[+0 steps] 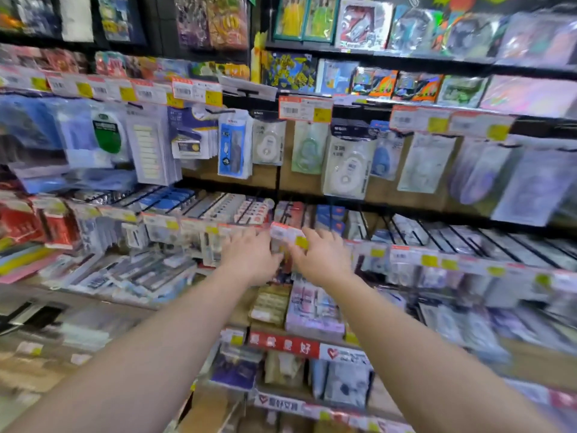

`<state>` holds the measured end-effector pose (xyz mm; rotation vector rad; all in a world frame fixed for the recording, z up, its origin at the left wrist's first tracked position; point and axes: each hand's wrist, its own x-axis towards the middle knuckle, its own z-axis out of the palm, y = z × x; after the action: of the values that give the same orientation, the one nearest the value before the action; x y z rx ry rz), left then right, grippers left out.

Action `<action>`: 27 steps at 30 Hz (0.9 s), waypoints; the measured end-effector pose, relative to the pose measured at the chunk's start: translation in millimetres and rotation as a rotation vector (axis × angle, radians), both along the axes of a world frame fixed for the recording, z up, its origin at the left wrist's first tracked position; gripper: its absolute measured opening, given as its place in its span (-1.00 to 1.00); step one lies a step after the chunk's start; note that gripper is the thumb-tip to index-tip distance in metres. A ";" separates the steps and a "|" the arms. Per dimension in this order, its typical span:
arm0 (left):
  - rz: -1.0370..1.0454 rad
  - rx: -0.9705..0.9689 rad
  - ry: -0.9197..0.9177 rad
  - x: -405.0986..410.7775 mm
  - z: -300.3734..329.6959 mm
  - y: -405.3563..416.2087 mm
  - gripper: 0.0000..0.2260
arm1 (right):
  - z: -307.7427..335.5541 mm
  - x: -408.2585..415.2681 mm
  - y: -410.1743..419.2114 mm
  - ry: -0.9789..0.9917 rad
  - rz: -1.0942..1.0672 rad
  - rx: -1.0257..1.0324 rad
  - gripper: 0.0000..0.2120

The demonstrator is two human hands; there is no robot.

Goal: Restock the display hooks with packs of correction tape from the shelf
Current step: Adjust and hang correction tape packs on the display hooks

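Packs of correction tape hang on upper display hooks: a white one (268, 142), a green one (309, 151) and a larger white one (346, 170). Below them is a row of hooks with packs behind a price tag (288, 234). Both my hands reach to that tag. My left hand (249, 254) has its fingers stretched forward beside the hanging packs (285, 260). My right hand (323, 254) has fingers on top of the tag and the thumb under it. Blur hides whether it grips anything.
Hooks full of stationery packs run left and right along the row (468, 239). Under my arms a shelf (284, 343) holds boxed goods, among them a purple box (312, 310). Toy and sticker packs fill the top shelves (362, 23).
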<state>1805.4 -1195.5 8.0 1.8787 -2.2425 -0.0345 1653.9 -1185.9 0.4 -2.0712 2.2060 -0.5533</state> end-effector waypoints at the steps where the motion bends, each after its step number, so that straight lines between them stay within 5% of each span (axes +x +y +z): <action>1: -0.027 0.007 0.002 -9.9 -4.4 7.6 -0.48 | -4.3 -10.1 13.1 0.007 -0.025 0.001 -0.40; 16: -0.424 0.128 -0.014 -189.6 -51.9 71.9 -0.52 | -54.8 -194.7 148.5 -0.017 -0.468 0.152 -0.42; 27: -0.384 0.300 -0.052 -324.9 -110.1 47.1 -0.44 | -109.8 -351.4 145.5 -0.055 -0.568 0.340 -0.38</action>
<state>1480.6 -1148.4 -102.1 1.5532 -2.7285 -0.4063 1302.5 -1040.4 -109.4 -1.2500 2.6241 -0.2277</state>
